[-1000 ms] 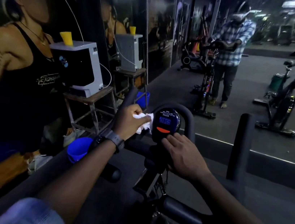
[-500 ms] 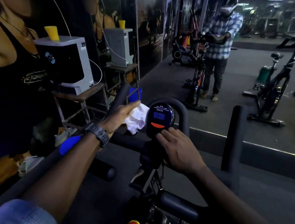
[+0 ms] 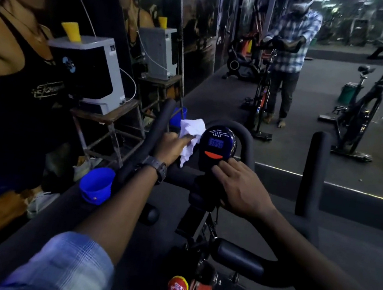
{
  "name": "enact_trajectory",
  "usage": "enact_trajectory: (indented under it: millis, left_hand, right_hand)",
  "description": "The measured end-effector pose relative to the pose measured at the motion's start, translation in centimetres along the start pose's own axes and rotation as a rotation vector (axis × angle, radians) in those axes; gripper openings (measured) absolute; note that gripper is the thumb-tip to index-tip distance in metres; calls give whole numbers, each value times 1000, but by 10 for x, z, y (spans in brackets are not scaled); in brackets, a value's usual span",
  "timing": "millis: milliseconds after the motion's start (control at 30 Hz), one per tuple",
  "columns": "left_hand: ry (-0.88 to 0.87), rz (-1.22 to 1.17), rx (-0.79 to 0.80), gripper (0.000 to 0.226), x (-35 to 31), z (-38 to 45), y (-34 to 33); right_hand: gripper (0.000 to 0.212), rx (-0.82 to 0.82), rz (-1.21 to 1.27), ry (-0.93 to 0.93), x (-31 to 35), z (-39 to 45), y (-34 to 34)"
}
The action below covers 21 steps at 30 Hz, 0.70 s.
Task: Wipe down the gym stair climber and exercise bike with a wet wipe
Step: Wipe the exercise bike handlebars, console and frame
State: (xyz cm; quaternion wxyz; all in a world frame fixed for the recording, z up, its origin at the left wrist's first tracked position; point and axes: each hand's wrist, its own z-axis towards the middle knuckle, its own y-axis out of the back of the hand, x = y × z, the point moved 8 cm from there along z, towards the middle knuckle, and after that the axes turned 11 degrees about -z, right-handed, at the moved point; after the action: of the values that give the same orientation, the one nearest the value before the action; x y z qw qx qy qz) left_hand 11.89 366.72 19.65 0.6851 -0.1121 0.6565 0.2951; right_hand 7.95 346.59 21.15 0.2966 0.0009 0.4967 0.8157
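Observation:
I stand at an exercise bike whose round black console (image 3: 217, 146) has a lit blue display and an orange button. My left hand (image 3: 173, 146) holds a crumpled white wet wipe (image 3: 190, 133) just left of the console, touching its side. My right hand (image 3: 236, 188) grips the console's lower edge and the stem beneath it, fingers spread over the front. Black padded handlebars (image 3: 312, 171) curve around the console. A red knob (image 3: 177, 289) sits on the orange frame below.
A wall mirror ahead reflects me and the bike (image 3: 262, 98). A white machine with a yellow cup (image 3: 90, 69) stands on a metal stand at the left. A blue cup holder (image 3: 96, 184) hangs by the left handlebar. A second bike (image 3: 359, 114) shows in the mirror.
My left hand has opened out and lifted the wipe slightly, bringing it against the console's left side. My right hand stays on the console's base.

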Motion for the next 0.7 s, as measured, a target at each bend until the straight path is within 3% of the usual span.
enact_trajectory:
  millis: [133, 233, 300, 400, 500, 600, 700]
  left_hand:
    - [-154, -5, -76, 44, 6, -7, 3]
    - [-527, 316, -235, 73, -23, -22, 7]
    - [-713, 422, -96, 69, -37, -28, -14]
    - [-613, 396, 187, 77, -21, -26, -41]
    - [-427, 498, 226, 89, -9, -31, -43]
    - [-226, 553, 142, 59, 6, -25, -28]
    - [-236, 548, 177, 31, 4, -27, -28]
  right_hand:
    - [22, -10, -5, -3, 1, 1, 1]
    - [20, -20, 9, 2, 2, 2, 2]
    - [19, -26, 8, 4, 2, 2, 3]
    - [17, -30, 3, -5, 1, 1, 3]
    - [16, -29, -1, -10, 2, 1, 3]
    - [17, -36, 0, -10, 2, 1, 3]
    - [19, -49, -13, -15, 1, 1, 3]
